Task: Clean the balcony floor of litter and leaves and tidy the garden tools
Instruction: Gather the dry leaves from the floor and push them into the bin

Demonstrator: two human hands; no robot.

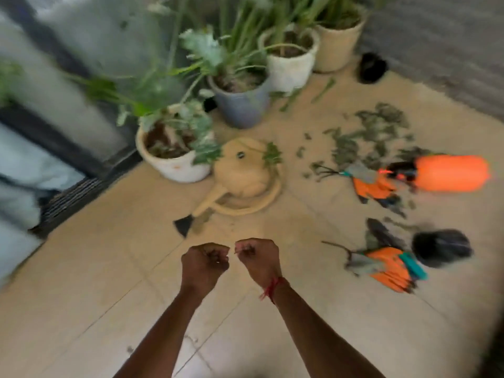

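Beige tiled balcony floor (131,290), the view motion-blurred. Nearest, the left hand (205,261) and right hand (257,257) are curled into fists, almost touching. Toward the right edge lie an orange-grey glove (387,264) and a black pot (441,251). Mid-floor sits a beige watering can (242,173). Further right lie a second glove (371,184) and an orange sprayer (450,173), with scattered leaves (376,132) beyond. Potted plants (240,105) line the far left edge.
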